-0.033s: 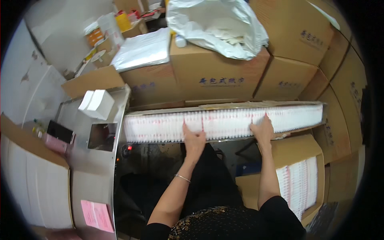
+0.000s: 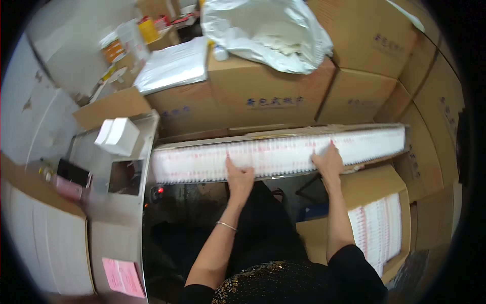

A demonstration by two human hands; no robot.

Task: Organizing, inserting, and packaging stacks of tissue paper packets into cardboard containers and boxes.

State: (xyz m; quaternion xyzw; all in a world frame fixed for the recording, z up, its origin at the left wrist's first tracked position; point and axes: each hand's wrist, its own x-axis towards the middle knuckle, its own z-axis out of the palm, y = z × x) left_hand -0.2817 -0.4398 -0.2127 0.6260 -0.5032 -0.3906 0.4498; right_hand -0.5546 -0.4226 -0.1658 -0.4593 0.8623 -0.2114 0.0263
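A long row of thin white packets with red marks stands on edge, packed side by side in a long narrow trough in front of me. My left hand rests on the near side of the row, left of its middle, with forefinger and thumb spread. Further right, my right hand touches the same row, its thumb and forefinger also apart. Several packets lie between the two hands. The remaining fingers of both hands are partly hidden.
An open carton holding similar packets stands by my right forearm. Brown cartons are stacked behind the trough, one under a white plastic bag. On the left, a metal table carries white boxes and a pink paper stack.
The whole view has shifted slightly, so most things sit a little further left. Both hands stay on the row at about the same places.
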